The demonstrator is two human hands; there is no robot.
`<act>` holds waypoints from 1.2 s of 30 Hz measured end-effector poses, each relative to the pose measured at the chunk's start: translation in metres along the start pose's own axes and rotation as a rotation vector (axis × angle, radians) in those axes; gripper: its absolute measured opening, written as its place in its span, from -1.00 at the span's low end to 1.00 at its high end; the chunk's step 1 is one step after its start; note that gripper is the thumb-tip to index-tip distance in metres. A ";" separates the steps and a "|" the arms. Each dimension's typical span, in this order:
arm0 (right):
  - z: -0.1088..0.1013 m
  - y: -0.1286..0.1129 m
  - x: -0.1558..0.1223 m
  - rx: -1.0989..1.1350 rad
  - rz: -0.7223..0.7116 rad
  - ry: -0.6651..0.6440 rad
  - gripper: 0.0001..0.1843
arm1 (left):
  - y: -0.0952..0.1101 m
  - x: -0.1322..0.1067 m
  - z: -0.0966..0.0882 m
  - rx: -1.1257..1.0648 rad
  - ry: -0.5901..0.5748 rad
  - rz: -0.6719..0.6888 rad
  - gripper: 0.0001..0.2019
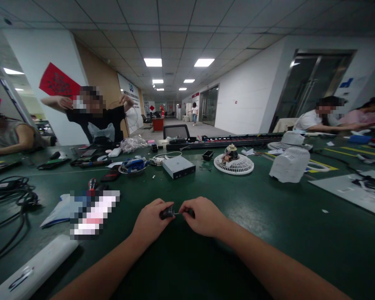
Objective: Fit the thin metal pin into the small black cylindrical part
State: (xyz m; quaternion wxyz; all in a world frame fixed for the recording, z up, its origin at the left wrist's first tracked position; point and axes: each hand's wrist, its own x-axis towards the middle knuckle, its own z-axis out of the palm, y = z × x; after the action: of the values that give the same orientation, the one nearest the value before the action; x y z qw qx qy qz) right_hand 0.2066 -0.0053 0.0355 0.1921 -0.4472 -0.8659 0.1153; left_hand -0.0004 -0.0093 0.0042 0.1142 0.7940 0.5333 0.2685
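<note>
Both my hands rest low over the green table (268, 216), close together. My left hand (151, 221) is closed round a small dark cylindrical part (168, 213). A thin metal pin sticks out of that part to the right, and my right hand (201, 216) pinches its end with closed fingers. What the part is I cannot make out. Both forearms reach in from the bottom edge.
Beyond my hands lie a grey box-shaped drive (178, 166), a white fan grille with a motor (233, 162), a white fan housing (289, 164) and a blue tool on a dish (133, 164). Black cables (9, 196) coil at left. Other people sit at the far left, back left and right.
</note>
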 end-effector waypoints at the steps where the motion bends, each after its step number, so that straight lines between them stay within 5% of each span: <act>1: 0.000 0.000 0.000 0.029 0.015 0.005 -0.76 | 0.000 0.000 0.000 -0.004 0.000 0.010 -0.63; 14: 0.006 0.003 0.000 -0.021 0.079 0.001 -0.79 | 0.005 0.000 -0.001 0.047 -0.044 0.018 -0.61; 22: 0.002 0.010 0.002 -0.082 0.256 0.032 -0.72 | 0.000 0.000 0.002 0.077 0.003 -0.056 -0.62; 25: 0.003 0.011 0.002 0.086 0.226 -0.080 -0.63 | -0.001 0.001 0.002 0.072 0.013 -0.065 -0.63; 28: 0.008 0.011 0.002 0.167 0.159 -0.160 -0.76 | -0.001 0.001 0.002 0.050 0.009 -0.058 -0.63; 36: 0.011 0.011 0.006 0.237 0.078 0.039 -0.84 | 0.008 0.000 -0.001 -0.048 -0.064 -0.018 -0.70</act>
State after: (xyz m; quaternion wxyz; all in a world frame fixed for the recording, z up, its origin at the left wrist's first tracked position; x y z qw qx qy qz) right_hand 0.2070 0.0060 0.0229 0.2559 -0.4568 -0.8243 0.2152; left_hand 0.0048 -0.0127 0.0089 0.1524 0.7943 0.5300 0.2547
